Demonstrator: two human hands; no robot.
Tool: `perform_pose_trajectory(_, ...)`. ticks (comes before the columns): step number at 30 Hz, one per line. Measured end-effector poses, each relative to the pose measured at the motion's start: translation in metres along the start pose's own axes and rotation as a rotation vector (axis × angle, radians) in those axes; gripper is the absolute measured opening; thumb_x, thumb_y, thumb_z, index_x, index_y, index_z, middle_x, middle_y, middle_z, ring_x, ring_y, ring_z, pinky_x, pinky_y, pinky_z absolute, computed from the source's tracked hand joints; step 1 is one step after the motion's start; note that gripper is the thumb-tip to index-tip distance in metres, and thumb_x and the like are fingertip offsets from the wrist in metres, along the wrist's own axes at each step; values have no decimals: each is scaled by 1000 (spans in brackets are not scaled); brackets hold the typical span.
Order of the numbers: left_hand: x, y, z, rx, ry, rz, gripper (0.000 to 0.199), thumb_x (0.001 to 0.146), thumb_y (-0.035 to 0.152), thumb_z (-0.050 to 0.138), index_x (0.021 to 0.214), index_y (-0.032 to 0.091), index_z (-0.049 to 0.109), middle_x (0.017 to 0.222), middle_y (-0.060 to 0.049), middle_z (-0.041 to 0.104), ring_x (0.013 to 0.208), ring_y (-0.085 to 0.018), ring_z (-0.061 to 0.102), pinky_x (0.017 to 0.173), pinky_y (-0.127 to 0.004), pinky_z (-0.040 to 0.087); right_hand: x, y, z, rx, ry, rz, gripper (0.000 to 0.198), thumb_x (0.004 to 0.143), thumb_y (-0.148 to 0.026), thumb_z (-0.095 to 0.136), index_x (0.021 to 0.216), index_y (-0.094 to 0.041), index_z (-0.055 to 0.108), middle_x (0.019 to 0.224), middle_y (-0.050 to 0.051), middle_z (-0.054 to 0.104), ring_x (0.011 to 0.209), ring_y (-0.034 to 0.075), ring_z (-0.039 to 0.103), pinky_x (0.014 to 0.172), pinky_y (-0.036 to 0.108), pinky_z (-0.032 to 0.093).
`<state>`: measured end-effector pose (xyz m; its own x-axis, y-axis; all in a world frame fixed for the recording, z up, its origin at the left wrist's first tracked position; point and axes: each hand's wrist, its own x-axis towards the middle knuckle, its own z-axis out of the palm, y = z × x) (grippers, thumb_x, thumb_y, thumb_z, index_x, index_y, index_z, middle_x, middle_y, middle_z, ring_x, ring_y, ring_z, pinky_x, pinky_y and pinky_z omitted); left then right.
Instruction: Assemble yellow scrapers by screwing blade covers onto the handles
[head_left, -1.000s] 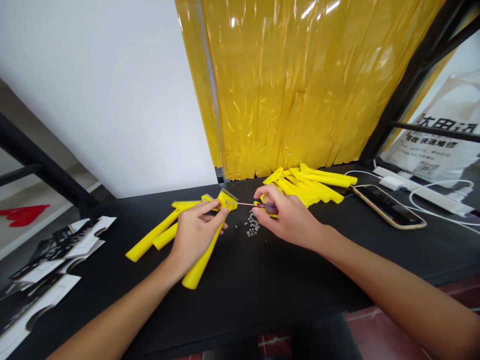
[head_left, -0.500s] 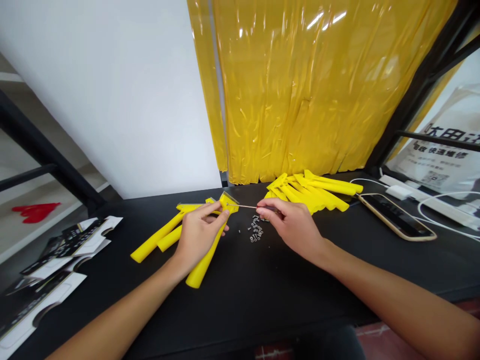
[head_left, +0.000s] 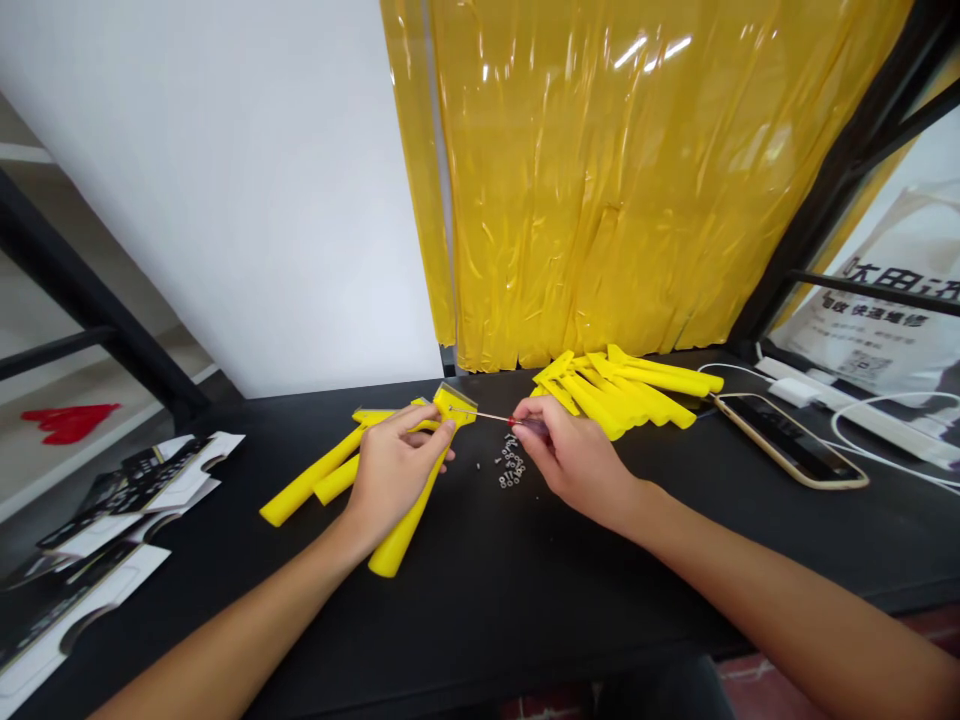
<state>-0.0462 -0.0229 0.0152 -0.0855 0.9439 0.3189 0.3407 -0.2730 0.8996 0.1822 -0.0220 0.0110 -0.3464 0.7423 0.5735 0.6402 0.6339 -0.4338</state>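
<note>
Between its thumb and fingers my left hand (head_left: 397, 465) grips a yellow plastic scraper (head_left: 409, 530), its long handle slanting down toward me and its wide head pointing up. My right hand (head_left: 577, 455) is closed around the dark red handle of a thin screwdriver (head_left: 487, 415). The shaft runs left, and its tip meets the scraper's head. Two similar yellow scrapers (head_left: 307, 490) lie on the left, partly hidden behind my left hand. A scatter of small screws and nuts (head_left: 512, 465) rests on the table between my hands.
A pile of yellow handled pieces (head_left: 615, 390) lies at the back right. Beyond it are a phone (head_left: 795, 440), a white power strip (head_left: 892, 420) and cables. Black-and-white cardboard packaging (head_left: 112, 550) covers the black table's left side. A yellow plastic curtain (head_left: 585, 200) hangs behind.
My right hand has shifted slightly on the screwdriver, and more of its dark red handle shows. The screwdriver tip stays at the scraper's head, which my left hand keeps holding.
</note>
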Motion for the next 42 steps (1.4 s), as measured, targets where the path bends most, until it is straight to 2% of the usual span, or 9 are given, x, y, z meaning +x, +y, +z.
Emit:
perform_pose_trajectory(7, 0, -6, -2, 78, -29, 68, 26, 79, 36, 74, 99, 18, 74, 87, -6, 72, 58, -16, 68, 51, -24, 55, 7, 8, -4, -59, -61, 100, 41, 105, -43, 30, 82, -22, 57, 72, 3, 68, 66, 20, 65, 62, 31, 42)
perform_pose_trajectory(12, 2, -3, -3, 97, -1, 68, 24, 82, 38, 71, 94, 18, 71, 89, -6, 70, 59, -16, 70, 49, -23, 55, 4, 3, -5, 65, -101, 144, 21, 98, -41, 48, 109, -22, 50, 82, 2, 69, 70, 20, 64, 63, 30, 44)
perform_pose_trajectory(15, 2, -3, -4, 147, -25, 84, 24, 86, 39, 67, 97, 18, 68, 86, -5, 68, 62, -17, 71, 50, -22, 55, 4, 7, -2, 55, -126, 95, 20, 101, -39, 41, 101, -22, 52, 88, 5, 69, 77, 21, 65, 68, 32, 44)
perform_pose_trajectory(20, 3, -9, -4, 148, -14, 182, 20, 87, 37, 67, 96, 19, 68, 86, -3, 67, 61, -16, 70, 48, -22, 56, 6, 12, 3, 80, -149, 95, 39, 105, -42, 31, 83, -22, 56, 81, 3, 69, 77, 19, 65, 72, 31, 43)
perform_pose_trajectory(24, 7, -13, -5, 140, -15, 246, 21, 89, 34, 66, 106, 20, 70, 100, -5, 67, 67, -15, 72, 56, -23, 58, 4, 4, 1, 112, -134, 200, 27, 102, -46, 40, 95, -23, 53, 73, -1, 63, 64, 17, 59, 62, 29, 40)
perform_pose_trajectory(28, 9, -17, -5, 143, -50, 223, 26, 91, 33, 64, 113, 21, 69, 107, -6, 65, 70, -16, 72, 61, -26, 59, 3, 3, 2, 146, -92, 207, 20, 100, -43, 45, 103, -23, 48, 76, -1, 61, 66, 17, 57, 61, 29, 38)
perform_pose_trajectory(34, 6, -23, -1, 137, -108, 126, 37, 86, 34, 69, 120, 21, 65, 120, -9, 61, 70, -16, 69, 54, -28, 59, 7, 12, 3, 92, -43, 181, 36, 104, -45, 33, 82, -22, 50, 72, 1, 58, 67, 18, 56, 65, 31, 37)
perform_pose_trajectory(39, 5, -22, 2, 61, -117, 80, 38, 87, 35, 68, 121, 21, 63, 122, -11, 57, 72, -17, 69, 44, -26, 57, 5, 5, 2, 190, -58, 237, 23, 98, -45, 47, 104, -23, 46, 80, 1, 61, 70, 19, 58, 64, 30, 40)
perform_pose_trajectory(42, 5, -21, 2, 67, -120, 73, 38, 86, 35, 68, 120, 19, 64, 124, -11, 56, 73, -18, 69, 43, -26, 57, 5, 7, 4, 152, -83, 172, 21, 101, -42, 41, 95, -23, 48, 78, 1, 59, 71, 19, 57, 66, 31, 39)
